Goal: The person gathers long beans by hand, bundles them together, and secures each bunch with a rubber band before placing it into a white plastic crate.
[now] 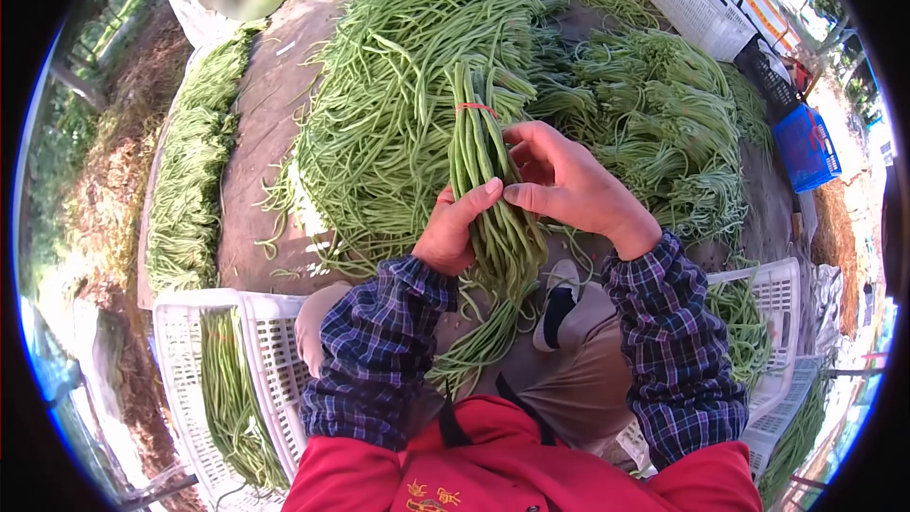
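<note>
A bunch of green long beans (pixel 479 156) stands upright before me, with a red rubber band (pixel 476 108) around it near the top. My left hand (pixel 453 232) is closed around the bunch from the left, its thumb lying across the front. From the right, my right hand (pixel 573 185) has its fingers curled against the side of the bunch, thumb close to the left thumb; some fingertips are hidden behind the beans. The lower ends hang loosely above my lap, over more loose beans (pixel 488 337).
A large heap of long beans (pixel 398 123) lies ahead, another pile (pixel 654 133) to its right. A white crate (pixel 175 322) with beans is at my left, another (pixel 782 294) at my right. A blue crate (pixel 808 150) and several white crates (pixel 697 9) line the far right.
</note>
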### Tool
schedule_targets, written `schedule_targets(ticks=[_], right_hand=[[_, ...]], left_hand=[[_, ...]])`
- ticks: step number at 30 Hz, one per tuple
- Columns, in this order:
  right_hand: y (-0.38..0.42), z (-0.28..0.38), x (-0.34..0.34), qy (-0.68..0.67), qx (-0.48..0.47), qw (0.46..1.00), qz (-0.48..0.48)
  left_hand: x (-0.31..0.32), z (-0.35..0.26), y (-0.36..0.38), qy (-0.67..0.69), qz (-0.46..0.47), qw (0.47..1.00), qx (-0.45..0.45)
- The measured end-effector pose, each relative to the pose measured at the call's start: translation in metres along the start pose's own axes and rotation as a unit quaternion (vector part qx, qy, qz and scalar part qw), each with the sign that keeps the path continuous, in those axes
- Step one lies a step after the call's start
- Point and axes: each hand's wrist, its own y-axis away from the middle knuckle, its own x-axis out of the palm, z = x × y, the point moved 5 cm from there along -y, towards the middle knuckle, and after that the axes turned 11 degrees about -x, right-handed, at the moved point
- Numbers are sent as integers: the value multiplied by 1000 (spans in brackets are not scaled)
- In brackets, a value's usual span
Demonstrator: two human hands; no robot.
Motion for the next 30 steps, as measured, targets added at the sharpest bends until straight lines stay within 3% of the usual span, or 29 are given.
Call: schedule_targets(ticks=[17, 30], right_hand=[[4, -1, -4, 30, 11, 999, -16], [1, -6, 1, 142, -42, 989, -26]], left_hand=[[0, 6, -5, 19, 11, 999, -23], [-3, 5, -8, 3, -66, 998, -1]])
